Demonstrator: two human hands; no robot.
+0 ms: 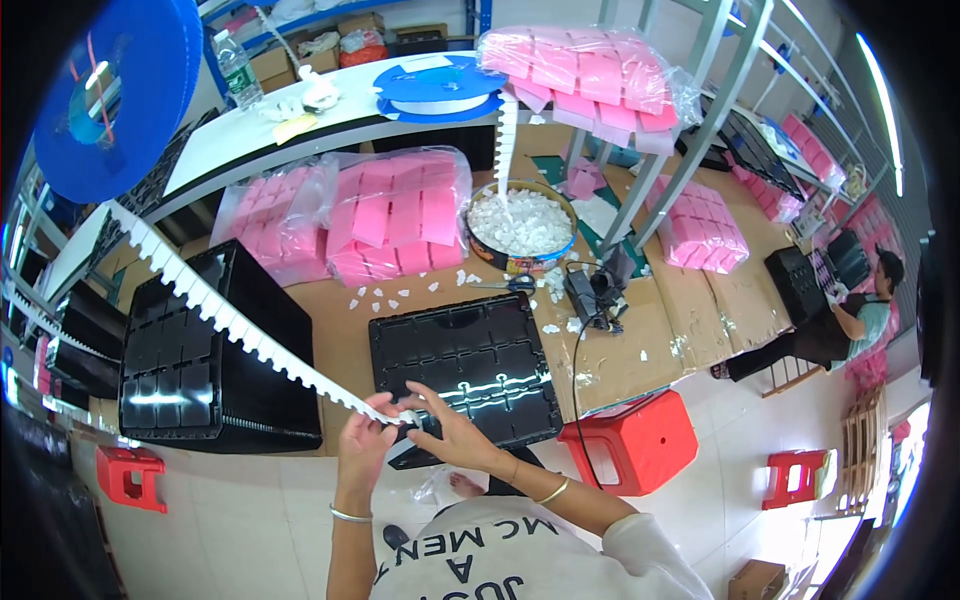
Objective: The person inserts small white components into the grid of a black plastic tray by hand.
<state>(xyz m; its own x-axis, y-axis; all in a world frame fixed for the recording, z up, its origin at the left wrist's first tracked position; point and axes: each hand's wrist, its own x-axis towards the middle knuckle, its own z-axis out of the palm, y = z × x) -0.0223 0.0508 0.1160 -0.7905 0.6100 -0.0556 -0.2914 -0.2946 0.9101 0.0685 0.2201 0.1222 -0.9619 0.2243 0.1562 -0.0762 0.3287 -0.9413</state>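
Observation:
A long white strip with a notched edge (235, 325) runs down from the blue reel (118, 95) at the upper left to my hands. Its lower end is pinched in the closed fingers of my left hand (363, 440). My right hand (455, 435) meets it from the other side, fingers bent and closed around the strip's end; a small whitish bit shows between the fingertips. Just beyond and partly under the hands lies a black plastic tray (465, 350) with molded compartments, at the table's front edge.
Stacked black trays (215, 350) stand left. A round tub of white scraps (520, 225), scissors (515, 284) and a black power adapter (590, 300) lie beyond the tray. Bagged pink blocks (395, 215) sit behind. A red stool (640, 440) is at right; another person (850, 320) works farther off.

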